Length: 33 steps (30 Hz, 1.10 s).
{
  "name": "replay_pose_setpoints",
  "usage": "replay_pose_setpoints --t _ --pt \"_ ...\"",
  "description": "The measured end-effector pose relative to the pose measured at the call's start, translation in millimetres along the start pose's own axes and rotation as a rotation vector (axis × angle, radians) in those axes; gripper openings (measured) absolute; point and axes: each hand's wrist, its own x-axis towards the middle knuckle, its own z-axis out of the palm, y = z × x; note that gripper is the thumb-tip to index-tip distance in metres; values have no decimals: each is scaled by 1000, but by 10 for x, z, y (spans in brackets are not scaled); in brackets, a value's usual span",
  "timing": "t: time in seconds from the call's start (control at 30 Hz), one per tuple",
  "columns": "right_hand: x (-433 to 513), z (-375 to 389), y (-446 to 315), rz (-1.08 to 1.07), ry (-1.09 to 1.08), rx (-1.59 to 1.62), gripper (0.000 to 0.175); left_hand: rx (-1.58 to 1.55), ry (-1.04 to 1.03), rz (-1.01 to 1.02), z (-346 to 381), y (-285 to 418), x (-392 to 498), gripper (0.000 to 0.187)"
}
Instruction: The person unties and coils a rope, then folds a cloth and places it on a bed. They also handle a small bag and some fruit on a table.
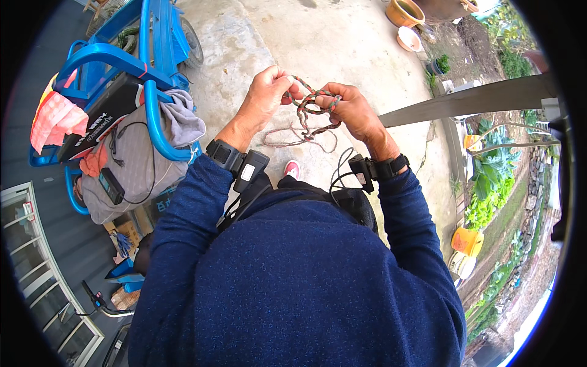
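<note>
A braided rope in dark green and red hangs looped between my two hands. My left hand pinches one strand between thumb and fingertips. The gathered loops sit in my right hand, its thumb and fingers closed over them. Below the loops is a dark knotted part. A thinner cord spreads in loose loops beneath; whether it rests on the concrete ground is hard to tell. Each wrist wears a black strap with a small box on it.
At left stands a blue metal cargo tricycle with a grey cloth over its seat. A grey post juts in from the right. Beyond it are a vegetable bed and buckets. Orange basins stand on the concrete.
</note>
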Motion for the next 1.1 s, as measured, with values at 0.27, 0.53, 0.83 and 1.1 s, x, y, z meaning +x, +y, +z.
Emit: replay_pose_setpoints --t 0.27,0.53,0.83,1.1 --pt "26 -78 121 -27 -195 570 28 32 -271 -150 -118 158 -41 20" --pt "41 -53 90 18 -185 685 41 -152 -112 -151 76 159 -91 23" --pt "43 -95 59 22 -134 747 40 -337 -310 -167 10 98 -83 11" --pt "18 -114 86 -3 -220 810 39 -394 -324 -93 28 80 -102 13"
